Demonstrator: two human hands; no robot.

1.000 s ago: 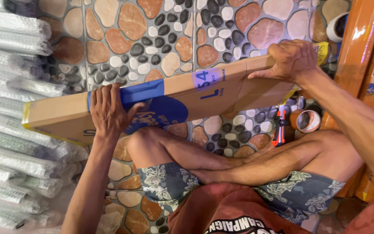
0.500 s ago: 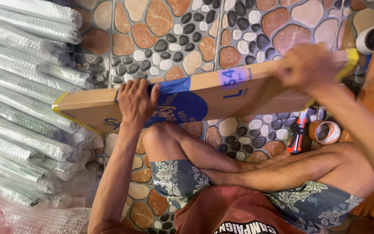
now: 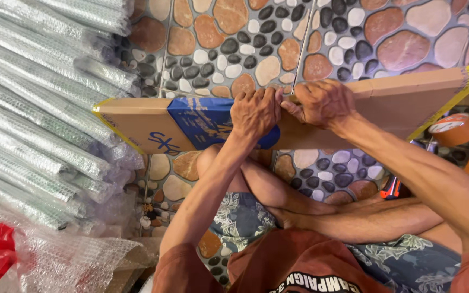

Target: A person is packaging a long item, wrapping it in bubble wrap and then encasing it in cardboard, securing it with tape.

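From the camera on your head, you look down at a long, flat cardboard box (image 3: pixel 386 111). It is brown, with a big blue patch near its left end and yellow tape on both ends. It is thin and narrow, and it stretches almost all the way across in front of you. The right end sits a little higher than the left end, so the box is tilted. It hangs above your crossed legs (image 3: pixel 299 201) and above the floor (image 3: pixel 299 32), which has round stones in brown, grey and white.

Both of your hands are on the middle of the box, side by side and almost touching each other. Your left hand (image 3: pixel 255 111) sits on the edge of the blue patch. Its fingers are bent and close together, and they hook over the top edge of the box. Your right hand (image 3: pixel 322 103) is just beside it on the plain brown part. Its fingers are curled too, and they press down on the top edge. Both hands are clamped on the box.

On your left lies a pile of long rolls in bubble wrap (image 3: pixel 33 103). By the right end of the box sits a roll of orange tape (image 3: pixel 454 129).
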